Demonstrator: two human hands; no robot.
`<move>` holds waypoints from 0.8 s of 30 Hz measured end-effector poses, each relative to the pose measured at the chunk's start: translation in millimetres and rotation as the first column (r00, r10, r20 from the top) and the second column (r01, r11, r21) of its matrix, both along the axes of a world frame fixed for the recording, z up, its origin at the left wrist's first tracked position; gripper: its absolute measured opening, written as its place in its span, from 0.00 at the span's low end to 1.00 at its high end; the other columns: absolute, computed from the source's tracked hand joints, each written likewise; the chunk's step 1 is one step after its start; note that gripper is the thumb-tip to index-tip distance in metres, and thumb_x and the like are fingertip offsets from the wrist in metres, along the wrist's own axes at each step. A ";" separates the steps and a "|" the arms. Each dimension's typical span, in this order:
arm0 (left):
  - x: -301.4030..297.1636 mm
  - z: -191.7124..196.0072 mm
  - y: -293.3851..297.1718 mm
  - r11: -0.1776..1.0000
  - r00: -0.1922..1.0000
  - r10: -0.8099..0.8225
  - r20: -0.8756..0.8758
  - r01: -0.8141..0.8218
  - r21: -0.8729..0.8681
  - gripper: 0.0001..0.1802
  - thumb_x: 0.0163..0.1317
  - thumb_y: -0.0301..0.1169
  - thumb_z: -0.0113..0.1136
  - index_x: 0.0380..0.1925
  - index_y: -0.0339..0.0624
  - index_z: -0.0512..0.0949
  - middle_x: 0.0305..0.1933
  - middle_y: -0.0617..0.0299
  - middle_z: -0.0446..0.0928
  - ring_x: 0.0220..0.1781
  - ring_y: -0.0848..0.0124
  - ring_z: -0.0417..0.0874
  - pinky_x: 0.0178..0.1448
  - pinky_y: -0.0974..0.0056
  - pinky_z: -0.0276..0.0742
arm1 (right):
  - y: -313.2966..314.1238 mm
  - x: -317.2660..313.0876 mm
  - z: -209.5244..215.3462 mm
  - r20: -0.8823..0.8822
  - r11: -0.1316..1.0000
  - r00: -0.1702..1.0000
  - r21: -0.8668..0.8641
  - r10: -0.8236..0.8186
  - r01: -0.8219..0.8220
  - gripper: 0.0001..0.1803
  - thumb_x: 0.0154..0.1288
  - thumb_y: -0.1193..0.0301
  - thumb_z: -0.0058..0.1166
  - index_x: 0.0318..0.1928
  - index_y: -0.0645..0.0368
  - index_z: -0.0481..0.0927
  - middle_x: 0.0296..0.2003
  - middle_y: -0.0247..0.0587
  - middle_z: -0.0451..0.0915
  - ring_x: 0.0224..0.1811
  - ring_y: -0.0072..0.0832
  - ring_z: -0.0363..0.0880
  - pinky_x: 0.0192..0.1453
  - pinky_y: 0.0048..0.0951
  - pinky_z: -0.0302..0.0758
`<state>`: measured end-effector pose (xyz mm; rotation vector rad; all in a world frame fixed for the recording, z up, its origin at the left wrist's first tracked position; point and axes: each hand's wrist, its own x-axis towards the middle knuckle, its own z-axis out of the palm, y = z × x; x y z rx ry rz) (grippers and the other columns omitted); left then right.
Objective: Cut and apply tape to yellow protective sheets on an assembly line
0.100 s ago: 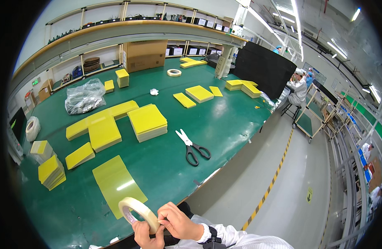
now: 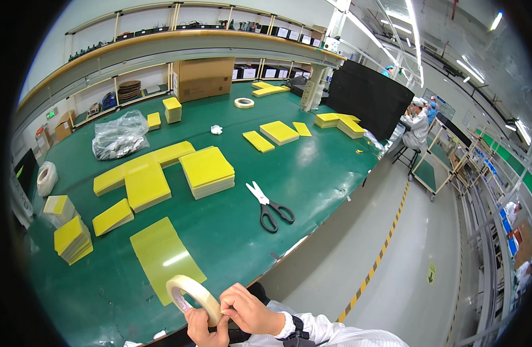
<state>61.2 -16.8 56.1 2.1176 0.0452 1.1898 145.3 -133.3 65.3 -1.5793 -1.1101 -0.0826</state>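
Observation:
Near the front edge of the bench, my left hand [image 2: 206, 331] grips a roll of pale cream tape [image 2: 201, 292] from below, the ring standing tilted. My right hand [image 2: 250, 310] pinches with thumb and forefinger at the roll's right side, where the tape's end appears to be; the fingertips partly hide it. Just beyond the roll a single thin yellow sheet [image 2: 162, 248] lies flat, glossy with reflected light. Black-handled scissors [image 2: 265, 201] rest with blades slightly apart, beyond my right hand.
Stacks of yellow sheets [image 2: 207, 168] and a T-shaped yellow stack [image 2: 147, 184] cover the green bench [image 2: 318, 191]. A clear plastic bag [image 2: 120, 136], another tape roll [image 2: 244, 103] and a cardboard box [image 2: 203, 80] stand farther back. The bench edge drops to a grey floor [image 2: 347, 260] on the right.

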 end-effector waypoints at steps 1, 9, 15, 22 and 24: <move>1.8 0.1 2.8 1.000 1.000 0.015 0.020 -0.016 0.022 0.12 0.53 0.27 0.68 0.33 0.39 0.73 0.25 0.55 0.70 0.22 0.59 0.71 0.29 0.61 0.69 | 2.4 3.8 2.4 0.009 1.000 1.000 0.006 0.020 -0.020 0.07 0.62 0.77 0.53 0.36 0.61 0.67 0.35 0.44 0.71 0.38 0.42 0.68 0.44 0.35 0.68; 2.4 -10.5 2.5 0.983 0.992 -0.049 -0.112 0.028 -0.182 0.16 0.43 0.29 0.73 0.29 0.37 0.76 0.25 0.56 0.74 0.26 0.59 0.74 0.36 0.61 0.69 | -2.4 3.7 5.0 -0.094 0.970 0.966 0.015 -0.240 0.242 0.15 0.52 0.78 0.64 0.43 0.62 0.78 0.41 0.44 0.78 0.42 0.37 0.76 0.47 0.33 0.73; -5.6 -12.8 9.6 0.987 0.998 -0.033 -0.053 0.025 -0.157 0.18 0.43 0.29 0.74 0.32 0.35 0.76 0.27 0.59 0.77 0.27 0.60 0.76 0.39 0.60 0.69 | 11.7 -7.6 -6.9 -0.120 0.975 0.981 0.146 -0.150 0.167 0.20 0.50 0.83 0.65 0.43 0.60 0.73 0.39 0.42 0.81 0.43 0.35 0.76 0.48 0.32 0.74; -3.0 -14.1 5.8 0.992 0.999 -0.024 -0.046 0.018 -0.127 0.17 0.43 0.29 0.74 0.28 0.34 0.76 0.24 0.56 0.75 0.24 0.60 0.74 0.36 0.61 0.68 | 8.8 -6.8 -7.6 -0.124 0.973 0.982 0.164 -0.143 0.163 0.20 0.50 0.83 0.65 0.42 0.59 0.72 0.36 0.42 0.81 0.41 0.33 0.77 0.45 0.30 0.75; -2.5 -14.1 5.3 0.993 0.999 -0.017 -0.049 0.011 -0.120 0.17 0.43 0.29 0.74 0.29 0.34 0.76 0.24 0.56 0.75 0.23 0.60 0.74 0.36 0.61 0.68 | 7.5 -6.1 -9.6 -0.131 0.974 0.982 0.162 -0.137 0.158 0.20 0.50 0.84 0.65 0.42 0.59 0.72 0.36 0.42 0.80 0.41 0.31 0.77 0.44 0.29 0.75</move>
